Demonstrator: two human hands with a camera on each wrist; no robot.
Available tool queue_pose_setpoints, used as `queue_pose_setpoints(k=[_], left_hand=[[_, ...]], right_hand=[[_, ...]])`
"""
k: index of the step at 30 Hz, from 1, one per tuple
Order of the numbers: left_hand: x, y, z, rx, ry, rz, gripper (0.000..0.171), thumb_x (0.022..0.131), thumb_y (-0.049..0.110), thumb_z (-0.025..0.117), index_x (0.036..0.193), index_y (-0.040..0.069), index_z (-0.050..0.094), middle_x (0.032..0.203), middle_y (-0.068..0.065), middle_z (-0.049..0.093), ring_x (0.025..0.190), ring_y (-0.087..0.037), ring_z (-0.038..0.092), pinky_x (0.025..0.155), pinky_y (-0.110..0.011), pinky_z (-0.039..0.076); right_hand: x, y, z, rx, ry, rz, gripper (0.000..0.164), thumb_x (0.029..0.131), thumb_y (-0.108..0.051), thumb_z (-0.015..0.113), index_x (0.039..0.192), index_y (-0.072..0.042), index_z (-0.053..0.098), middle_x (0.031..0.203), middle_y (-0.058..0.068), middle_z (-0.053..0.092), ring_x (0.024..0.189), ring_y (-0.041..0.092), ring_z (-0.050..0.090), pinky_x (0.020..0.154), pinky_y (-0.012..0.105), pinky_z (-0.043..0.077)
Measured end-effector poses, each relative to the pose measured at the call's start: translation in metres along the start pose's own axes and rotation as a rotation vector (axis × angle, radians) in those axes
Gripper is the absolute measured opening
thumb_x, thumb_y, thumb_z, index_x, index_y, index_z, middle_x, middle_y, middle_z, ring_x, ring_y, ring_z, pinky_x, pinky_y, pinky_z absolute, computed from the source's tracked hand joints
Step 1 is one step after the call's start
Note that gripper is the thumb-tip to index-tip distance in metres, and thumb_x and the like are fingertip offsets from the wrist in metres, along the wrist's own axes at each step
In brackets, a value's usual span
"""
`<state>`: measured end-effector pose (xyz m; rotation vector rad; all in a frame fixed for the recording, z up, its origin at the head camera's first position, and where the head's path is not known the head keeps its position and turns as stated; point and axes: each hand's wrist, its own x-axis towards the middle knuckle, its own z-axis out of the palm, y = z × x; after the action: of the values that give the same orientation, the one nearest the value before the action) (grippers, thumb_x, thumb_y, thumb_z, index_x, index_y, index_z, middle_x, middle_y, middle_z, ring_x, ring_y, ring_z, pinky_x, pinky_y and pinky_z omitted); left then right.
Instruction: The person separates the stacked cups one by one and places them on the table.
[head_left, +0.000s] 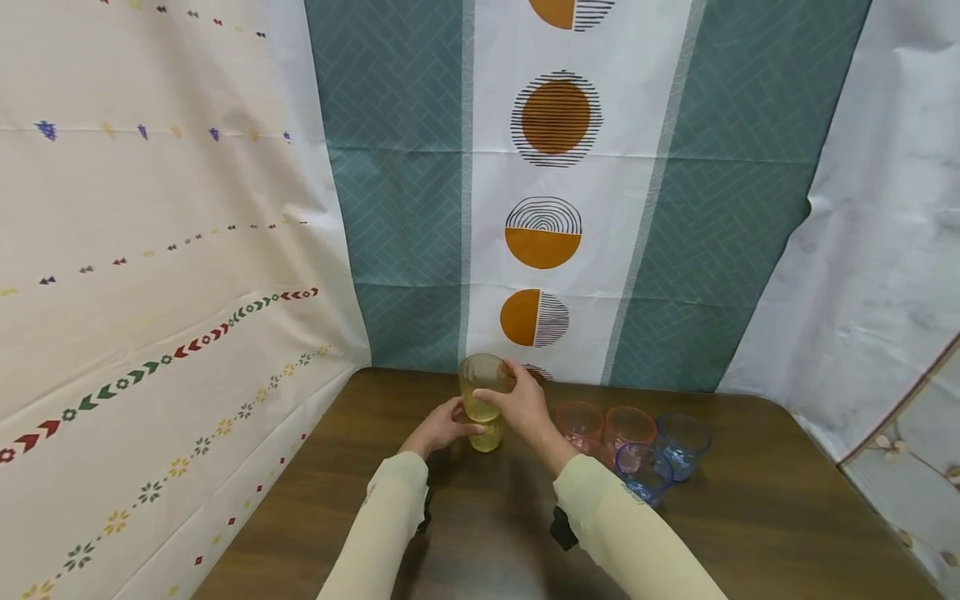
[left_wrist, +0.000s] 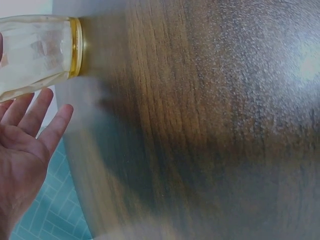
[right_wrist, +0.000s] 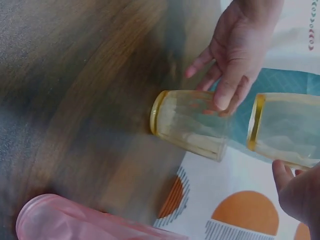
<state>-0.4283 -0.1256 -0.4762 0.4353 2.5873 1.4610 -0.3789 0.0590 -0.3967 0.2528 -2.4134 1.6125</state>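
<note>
A clear yellow glass (head_left: 487, 438) stands on the brown table towards its back. My left hand (head_left: 439, 429) holds it from the left; in the right wrist view the thumb lies along the side of this lower glass (right_wrist: 190, 125) and other fingers show behind it. A second yellow glass (head_left: 478, 379) is gripped by my right hand (head_left: 525, 408) just above the first. The right wrist view shows a gap between the upper glass (right_wrist: 290, 127) and the lower one. In the left wrist view, several fingers of the left hand (left_wrist: 25, 145) reach out beside a yellow glass (left_wrist: 40, 55).
Right of my right hand, pink glasses (head_left: 632, 425) and two blue glasses (head_left: 686, 446) stand close together on the wooden table (head_left: 495, 517). A patterned cloth (head_left: 405, 250) hangs behind the table, and a cream cloth (head_left: 187, 250) borders its left side.
</note>
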Motion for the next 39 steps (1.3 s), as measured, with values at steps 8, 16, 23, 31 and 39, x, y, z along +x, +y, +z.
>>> queue_pose_setpoints(k=[8,16,23,31,39], left_hand=[[-0.002,-0.002,-0.002,-0.026,0.002,-0.042,0.079,0.086,0.038,0.078,0.148,0.006,0.040,0.148,-0.017,0.047,0.136,-0.037,0.043,0.107,-0.057,0.038],[-0.002,-0.004,-0.001,0.016,0.022,-0.043,0.081,0.086,0.037,0.079,0.148,0.003,0.040,0.150,-0.020,0.043,0.138,-0.039,0.039,0.108,-0.056,0.036],[0.000,-0.006,0.000,0.021,0.017,-0.045,0.083,0.086,0.038,0.079,0.149,0.002,0.039,0.149,-0.021,0.044,0.139,-0.038,0.038,0.109,-0.055,0.036],[-0.002,-0.004,0.001,0.021,0.012,-0.040,0.077,0.087,0.034,0.078,0.148,0.003,0.041,0.148,-0.017,0.047,0.140,-0.037,0.037,0.109,-0.055,0.036],[-0.003,-0.002,0.002,0.009,0.005,-0.039,0.074,0.089,0.033,0.076,0.147,0.004,0.041,0.147,-0.015,0.047,0.141,-0.036,0.036,0.110,-0.055,0.035]], right_hand=[[-0.009,-0.011,-0.014,0.050,-0.083,0.003,0.079,0.083,-0.029,0.082,0.148,-0.007,0.043,0.144,0.012,0.051,0.130,0.033,0.050,0.098,0.047,0.050],[-0.016,-0.011,-0.031,0.049,-0.113,0.023,0.077,0.083,-0.034,0.082,0.147,-0.012,0.046,0.142,0.008,0.052,0.129,0.030,0.051,0.095,0.047,0.051],[-0.027,-0.016,-0.050,0.063,-0.147,0.016,0.081,0.081,-0.038,0.083,0.149,-0.014,0.044,0.141,0.007,0.054,0.130,0.031,0.050,0.096,0.048,0.051],[-0.038,-0.013,-0.079,0.070,-0.181,-0.018,0.082,0.081,-0.037,0.083,0.149,-0.014,0.043,0.143,0.006,0.052,0.131,0.031,0.049,0.095,0.044,0.052],[-0.051,0.001,-0.118,0.116,-0.181,-0.012,0.083,0.085,-0.029,0.081,0.152,-0.007,0.037,0.147,0.014,0.048,0.132,0.034,0.049,0.098,0.042,0.051]])
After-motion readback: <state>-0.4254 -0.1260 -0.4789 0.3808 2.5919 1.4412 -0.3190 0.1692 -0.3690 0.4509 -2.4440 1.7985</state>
